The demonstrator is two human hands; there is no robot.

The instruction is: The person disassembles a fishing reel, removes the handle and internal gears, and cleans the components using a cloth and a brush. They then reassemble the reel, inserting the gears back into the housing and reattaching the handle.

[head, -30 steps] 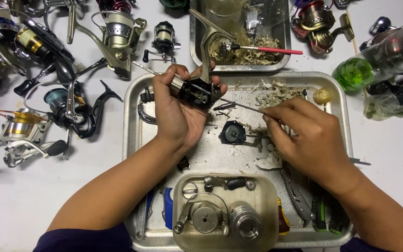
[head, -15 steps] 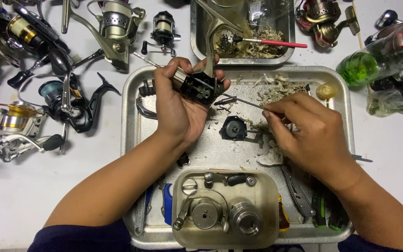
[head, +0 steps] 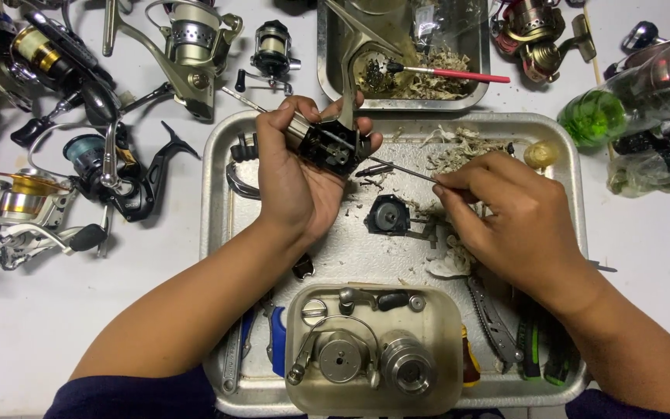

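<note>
Nearest the camera, a small clear plastic tub (head: 450,310) sits on the front edge of the large metal tray (head: 219,233), holding silver reel parts: a bail arm, a round rotor and a spool. Beside it on the tray lie folding pliers (head: 494,322) and green-handled tools (head: 533,341) on the right, and blue-handled tools (head: 277,337) on the left.

Further in, the right hand (head: 517,225) pinches a thin metal pick (head: 401,168) between thumb and fingertips, the other fingers curled; the pick's tip reaches left to the reel body. Just beside that hand, a round black side cover (head: 388,216) lies on the tray among pale scraps of wiping material (head: 459,151).

The left hand (head: 296,174) is closed around a dark fishing reel body (head: 327,143), gripping it above the tray's back left part, its open side turned towards the pick.

Beyond the tray stands a smaller steel pan (head: 327,54) with a reel frame, more fluff and a red-handled brush (head: 447,74). On the white table (head: 79,310) to the left lie several spinning reels (head: 184,46), gold, silver and black. To the far right lie a clear bottle of green liquid (head: 630,97) and another reel (head: 533,31).
</note>
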